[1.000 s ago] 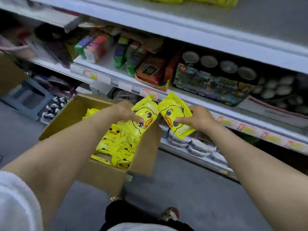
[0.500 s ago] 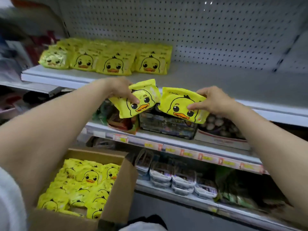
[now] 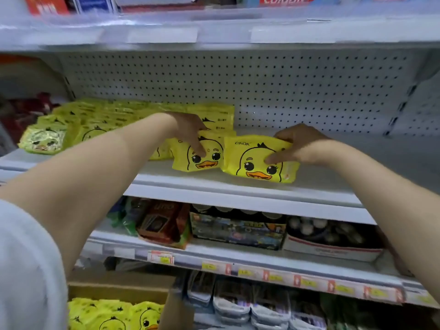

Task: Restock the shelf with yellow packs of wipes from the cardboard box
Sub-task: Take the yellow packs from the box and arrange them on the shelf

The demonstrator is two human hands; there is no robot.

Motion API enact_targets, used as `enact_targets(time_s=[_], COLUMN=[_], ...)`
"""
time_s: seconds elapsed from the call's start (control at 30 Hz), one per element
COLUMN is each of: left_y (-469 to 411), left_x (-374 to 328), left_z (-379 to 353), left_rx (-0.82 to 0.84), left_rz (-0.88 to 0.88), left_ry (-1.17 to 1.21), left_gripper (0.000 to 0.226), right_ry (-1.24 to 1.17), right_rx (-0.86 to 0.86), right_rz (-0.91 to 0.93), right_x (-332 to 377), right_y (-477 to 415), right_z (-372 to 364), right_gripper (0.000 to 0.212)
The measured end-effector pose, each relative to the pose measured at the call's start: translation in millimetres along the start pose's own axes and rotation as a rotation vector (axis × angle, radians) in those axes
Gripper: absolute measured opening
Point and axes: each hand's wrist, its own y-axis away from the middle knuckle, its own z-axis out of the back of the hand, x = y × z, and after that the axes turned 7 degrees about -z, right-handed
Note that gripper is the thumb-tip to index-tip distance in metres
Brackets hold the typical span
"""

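Two yellow packs are held, one per hand, both set down on the front part of the shelf. Left hand: fingers are curled over the top edge of the left pack, with one fingertip pressed on the printed face. Right hand: the right pack is pinched, thumb on the face, other fingers over the top right corner and behind it. Both packs are stood on a long lower edge and leaned slightly back, side by side; whether they touch cannot be told. Look: glossy yellow film pouch, cartoon duck face in black outline, orange beak, small brand text at top left, crimped end seals. Handling, as judged: light, soft and squashy, with film that is likely slippery. A pack is expected to sag or tip if released upright with nothing behind it. The best hold is judged to be across the top edge, thumb in front, fingers behind, kept off the end seals. Left of and behind the left fingers, a stocked row of packs is laid overlapping back toward the pegboard. Room for further packs is judged to lie right of the right fingers. Well below the fingers, the cardboard box is seen at the bottom left of the view with more packs in it, so restocking is judged only part done.
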Motion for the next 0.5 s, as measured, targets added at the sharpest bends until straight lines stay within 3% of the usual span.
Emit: enact_targets(time_s=[0.3, 0.5], left_y=[-40.2, -53.0], left_x=[19.0, 23.5], left_z=[5.8, 10.0], left_rx=[-0.011, -0.041], left_rz=[-0.127, -0.161], left_ry=[-0.067, -0.106], left_gripper=[0.061, 0.061], right_ry=[-0.078, -0.074], right_rx=[0.111, 0.151], right_rz=[0.016, 0.028], right_x=[4.1, 11.6], right_y=[-60.6, -83.2], right_z=[-13.7, -22.2], right_gripper=[0.025, 0.027])
